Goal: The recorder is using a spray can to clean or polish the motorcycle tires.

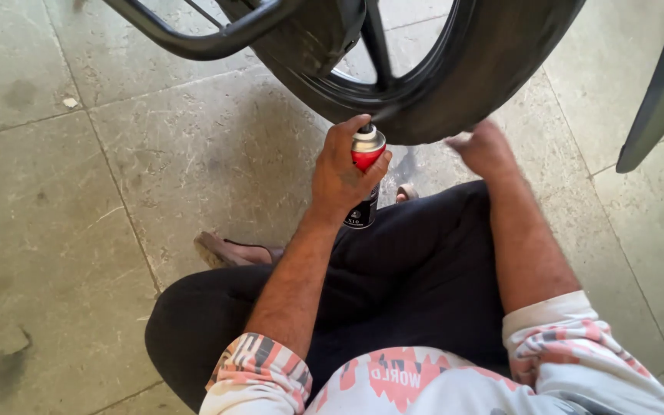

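My left hand (341, 173) grips a spray can (366, 157) with a red band, a silver top and a dark lower body, its nozzle pointed up at the black tyre (455, 84) of a wheel just above. My index finger rests on the can's top. My right hand (484, 147) is blurred and reaches to the underside of the tyre, touching or nearly touching the rubber; whether it holds something small is unclear. I squat over my knees in dark trousers.
A black metal bar (201, 40) of the vehicle frame crosses the top left. A grey panel edge (659, 100) slants at the right. My sandalled foot (228, 250) rests on the grey stone floor tiles (55, 230).
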